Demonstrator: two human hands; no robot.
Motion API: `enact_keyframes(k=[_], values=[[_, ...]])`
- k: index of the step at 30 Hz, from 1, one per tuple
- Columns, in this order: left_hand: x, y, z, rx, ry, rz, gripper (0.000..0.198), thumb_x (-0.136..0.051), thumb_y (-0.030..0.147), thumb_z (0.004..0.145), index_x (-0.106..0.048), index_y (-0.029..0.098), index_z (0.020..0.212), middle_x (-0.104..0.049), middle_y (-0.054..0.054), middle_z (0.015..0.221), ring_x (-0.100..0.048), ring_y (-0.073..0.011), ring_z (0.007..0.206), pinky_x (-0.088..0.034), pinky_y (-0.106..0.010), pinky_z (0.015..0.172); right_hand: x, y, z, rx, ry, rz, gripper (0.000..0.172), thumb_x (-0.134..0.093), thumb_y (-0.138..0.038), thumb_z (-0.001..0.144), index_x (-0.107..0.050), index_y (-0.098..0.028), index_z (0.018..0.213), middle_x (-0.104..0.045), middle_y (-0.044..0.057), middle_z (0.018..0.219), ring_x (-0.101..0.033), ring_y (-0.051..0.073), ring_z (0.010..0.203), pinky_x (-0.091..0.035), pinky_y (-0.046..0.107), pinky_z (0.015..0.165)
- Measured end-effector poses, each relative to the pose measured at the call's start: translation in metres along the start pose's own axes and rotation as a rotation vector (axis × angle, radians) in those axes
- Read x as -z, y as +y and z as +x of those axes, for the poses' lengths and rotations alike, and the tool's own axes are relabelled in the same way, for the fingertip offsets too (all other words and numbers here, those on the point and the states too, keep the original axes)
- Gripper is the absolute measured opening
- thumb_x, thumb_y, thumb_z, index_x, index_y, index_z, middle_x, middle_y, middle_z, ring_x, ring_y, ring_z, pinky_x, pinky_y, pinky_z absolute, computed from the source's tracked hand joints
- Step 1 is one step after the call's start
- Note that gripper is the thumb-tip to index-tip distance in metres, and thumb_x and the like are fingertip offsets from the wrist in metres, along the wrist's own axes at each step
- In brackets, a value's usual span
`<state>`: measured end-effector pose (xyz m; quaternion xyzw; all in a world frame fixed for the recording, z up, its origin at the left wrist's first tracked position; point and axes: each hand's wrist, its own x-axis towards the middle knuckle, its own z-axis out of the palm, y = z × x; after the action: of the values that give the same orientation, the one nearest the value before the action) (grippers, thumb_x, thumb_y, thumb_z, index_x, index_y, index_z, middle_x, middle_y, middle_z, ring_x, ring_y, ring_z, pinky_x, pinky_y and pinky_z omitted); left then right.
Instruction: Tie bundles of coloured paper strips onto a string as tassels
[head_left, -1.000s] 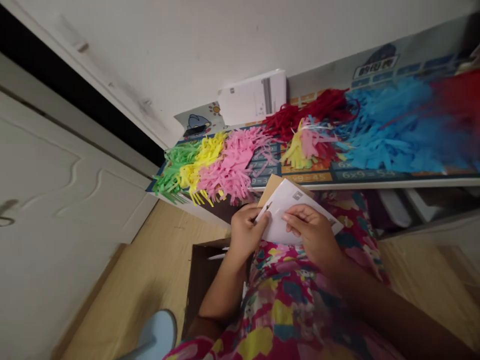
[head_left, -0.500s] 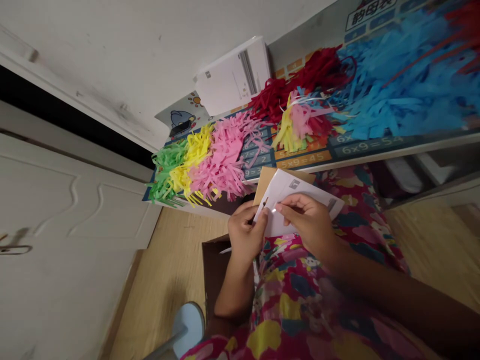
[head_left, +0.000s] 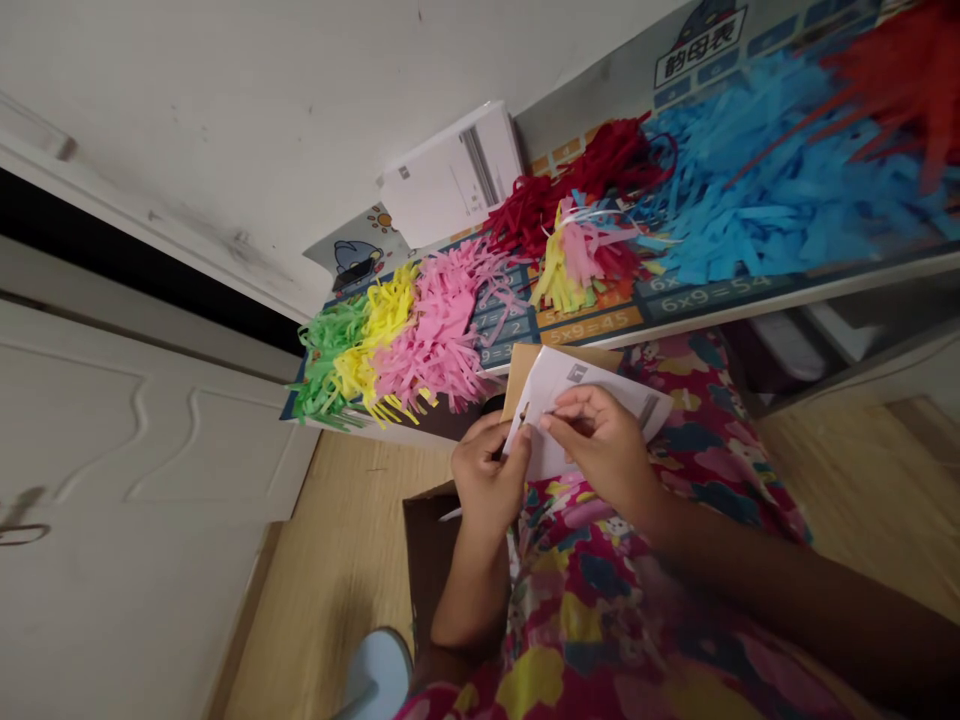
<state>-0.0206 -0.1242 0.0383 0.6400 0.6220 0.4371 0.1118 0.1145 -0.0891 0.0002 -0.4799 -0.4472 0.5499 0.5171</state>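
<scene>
My left hand [head_left: 489, 472] is closed on the left edge of a white printed card [head_left: 553, 390], thumb on top. Behind it a tan card [head_left: 519, 372] shows along the upper and left sides. A small slot with something dark in it sits near my left thumb. Over the card's face, my right hand [head_left: 606, 438] has thumb and forefinger pinched together close to that slot. Whatever is between those fingertips is too small to make out. Both hands are above the lap, over a flower-patterned garment [head_left: 592, 570].
On the desk lie green [head_left: 326, 345], yellow [head_left: 390, 305], pink [head_left: 442, 320] and blue paper fringes [head_left: 765, 200], dark red fringes [head_left: 622, 155] and a tied multicoloured tassel [head_left: 577, 255]. White cards [head_left: 450, 175] are stacked by the wall. A dark box [head_left: 427, 540] stands below.
The view has shifted slightly. My right hand stays pinched near the slot, its fingertips slightly nearer my left thumb. The left hand keeps its hold on the cards.
</scene>
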Motion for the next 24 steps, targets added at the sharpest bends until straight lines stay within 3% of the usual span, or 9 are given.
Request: enact_keyframes(k=[4,6,8,10,13,16,18,21,24], values=[[0.002,-0.002,0.000,0.028,0.006,-0.002,0.015,-0.066,0.024,0.086,-0.079,0.018,0.081,-0.078,-0.006,0.087,-0.072,-0.0179,0.079,-0.054,-0.027,0.072,0.020,0.020,0.012,0.191,0.168,-0.386,0.041,-0.075,-0.053,0.070,-0.052,-0.022,0.083,-0.053,-0.005,0.063,-0.053,0.014,0.057,-0.045,0.028,0.059],[0.003,-0.001,0.000,0.051,-0.038,-0.028,0.016,-0.065,0.024,0.086,-0.079,0.018,0.080,-0.078,-0.006,0.086,-0.071,-0.0175,0.078,-0.054,-0.026,0.069,0.032,0.019,0.018,0.363,0.226,-0.544,0.044,-0.075,-0.058,0.071,-0.051,-0.023,0.082,-0.057,-0.002,0.068,-0.057,0.018,0.063,-0.047,0.032,0.063],[0.004,0.001,0.000,0.050,-0.094,-0.072,0.016,-0.065,0.024,0.086,-0.079,0.018,0.080,-0.078,-0.006,0.086,-0.071,-0.0172,0.078,-0.054,-0.025,0.069,0.041,0.008,0.024,0.605,0.236,-0.693,0.054,-0.078,-0.062,0.068,-0.056,-0.021,0.095,-0.066,0.009,0.092,-0.064,0.027,0.089,-0.050,0.042,0.082],[0.006,0.004,0.001,0.034,-0.121,-0.108,0.016,-0.065,0.024,0.086,-0.079,0.018,0.080,-0.077,-0.006,0.087,-0.071,-0.0170,0.078,-0.054,-0.025,0.070,0.046,-0.007,0.029,0.746,0.221,-0.823,0.080,-0.080,-0.066,0.064,-0.053,-0.017,0.122,-0.059,0.021,0.128,-0.054,0.038,0.122,-0.042,0.053,0.101],[0.008,0.008,0.002,0.030,-0.122,-0.121,0.017,-0.065,0.023,0.086,-0.079,0.018,0.079,-0.077,-0.006,0.087,-0.071,-0.0164,0.078,-0.053,-0.024,0.069,0.047,-0.024,0.033,0.727,0.228,-0.911,0.116,-0.080,-0.068,0.062,-0.027,-0.013,0.150,-0.027,0.028,0.157,-0.029,0.044,0.144,-0.029,0.060,0.112],[0.008,0.013,0.003,0.013,-0.174,-0.133,0.018,-0.064,0.022,0.086,-0.079,0.019,0.077,-0.078,-0.006,0.086,-0.071,-0.0166,0.078,-0.053,-0.024,0.070,0.047,-0.024,0.035,0.724,0.124,-0.913,0.120,-0.080,-0.065,0.064,-0.019,-0.016,0.155,-0.019,0.026,0.161,-0.020,0.044,0.148,-0.019,0.064,0.115],[0.008,0.014,0.003,-0.002,-0.188,-0.142,0.019,-0.063,0.023,0.086,-0.078,0.019,0.076,-0.077,-0.006,0.084,-0.071,-0.0171,0.079,-0.054,-0.024,0.071,0.056,-0.019,0.042,0.674,0.077,-0.842,0.118,-0.078,-0.063,0.066,-0.017,-0.018,0.157,-0.022,0.024,0.161,-0.023,0.042,0.148,-0.019,0.065,0.115],[0.011,0.013,0.005,-0.015,-0.196,-0.143,0.020,-0.063,0.024,0.086,-0.078,0.018,0.073,-0.077,-0.006,0.081,-0.070,-0.0171,0.077,-0.053,-0.024,0.069,0.084,-0.018,0.057,0.517,0.007,-0.624,0.112,-0.075,-0.065,0.066,-0.024,-0.020,0.156,-0.034,0.020,0.158,-0.036,0.039,0.142,-0.030,0.059,0.113],[0.024,0.007,0.013,-0.032,-0.231,-0.169,0.021,-0.064,0.026,0.085,-0.078,0.018,0.072,-0.077,-0.006,0.081,-0.070,-0.0165,0.074,-0.053,-0.023,0.067,0.118,-0.025,0.062,0.289,-0.347,-0.461,0.072,-0.062,-0.066,0.080,-0.057,-0.022,0.137,-0.059,0.014,0.139,-0.053,0.035,0.128,-0.041,0.050,0.106]])
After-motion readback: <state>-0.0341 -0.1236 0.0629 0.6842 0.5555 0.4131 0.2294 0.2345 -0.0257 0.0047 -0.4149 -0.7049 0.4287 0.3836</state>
